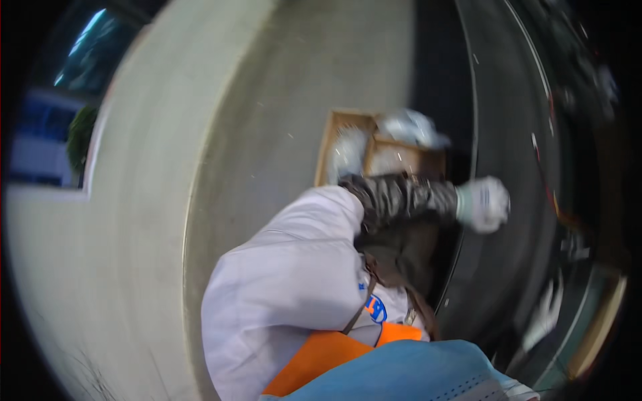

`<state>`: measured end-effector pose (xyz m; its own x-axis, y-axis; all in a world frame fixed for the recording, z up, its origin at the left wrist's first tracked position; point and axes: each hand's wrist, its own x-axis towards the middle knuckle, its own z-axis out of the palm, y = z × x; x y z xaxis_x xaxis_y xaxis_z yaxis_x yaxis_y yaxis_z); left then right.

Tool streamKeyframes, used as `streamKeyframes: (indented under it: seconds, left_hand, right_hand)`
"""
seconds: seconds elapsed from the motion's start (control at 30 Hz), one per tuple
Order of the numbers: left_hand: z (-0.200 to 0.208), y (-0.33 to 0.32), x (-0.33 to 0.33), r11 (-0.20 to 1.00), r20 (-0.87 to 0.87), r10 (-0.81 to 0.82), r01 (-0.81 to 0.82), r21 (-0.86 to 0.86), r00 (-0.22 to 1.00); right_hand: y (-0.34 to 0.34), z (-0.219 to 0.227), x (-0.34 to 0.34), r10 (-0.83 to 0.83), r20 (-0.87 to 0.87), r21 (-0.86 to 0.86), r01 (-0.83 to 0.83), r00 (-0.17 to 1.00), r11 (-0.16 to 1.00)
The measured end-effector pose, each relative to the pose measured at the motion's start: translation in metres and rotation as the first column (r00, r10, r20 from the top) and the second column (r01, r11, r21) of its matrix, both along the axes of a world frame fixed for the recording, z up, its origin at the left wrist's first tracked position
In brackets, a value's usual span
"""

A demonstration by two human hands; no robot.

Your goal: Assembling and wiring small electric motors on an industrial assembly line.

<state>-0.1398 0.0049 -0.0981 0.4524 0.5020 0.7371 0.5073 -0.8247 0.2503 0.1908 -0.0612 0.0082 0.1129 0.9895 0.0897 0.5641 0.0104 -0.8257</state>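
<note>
My left arm, in a white sleeve with a dark crinkled sleeve cover, reaches across to the right. At its end my left hand [487, 204], in a white glove, is closed over the long black surface [511, 127]; what it holds, if anything, is hidden. Lower right, my right hand [545, 315], also white-gloved and smeared by motion, has its fingers stretched out and no thing visible in it. Beyond the left forearm stands an open cardboard box [323, 148] with a divider. Clear plastic bags [408, 127] fill it and bulge over its far right rim.
Thin red cables [550, 194] run along the right side of the black surface. A tan-edged panel [598, 327] stands at the lower right. On the left are a pale wall [134, 267] and a window [50, 134]; grey floor [267, 113] lies between wall and box.
</note>
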Motion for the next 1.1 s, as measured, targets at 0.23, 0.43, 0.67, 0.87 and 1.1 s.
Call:
streamKeyframes:
  seconds: [0.23,0.43,0.67,0.87,1.1]
  left_hand:
    - [-0.032,-0.053,-0.036,0.993,0.452,0.082,-0.033,-0.115,0.889]
    - [-0.211,-0.145,-0.151,0.487,-0.032,0.647,-0.445,-0.752,0.762]
    - [-0.276,-0.109,-0.155,0.265,-0.449,0.566,-0.669,-0.694,0.691]
    - [-0.309,-0.051,-0.102,0.331,-0.664,0.373,-0.762,-0.557,0.648]
    - [-0.347,-0.015,-0.073,0.231,-0.823,0.265,-0.862,-0.452,0.502]
  right_hand:
    - [0.030,-0.057,-0.167,0.357,0.531,0.087,-0.469,0.769,0.879]
    - [0.010,-0.093,-0.187,0.144,0.732,0.219,-0.431,0.666,0.875]
    - [0.009,-0.079,-0.187,0.117,0.721,0.191,-0.358,0.683,0.914]
    - [0.011,-0.078,-0.195,0.130,0.717,0.176,-0.359,0.684,0.916]
    - [0.014,-0.070,-0.198,0.170,0.705,0.114,-0.347,0.688,0.931]
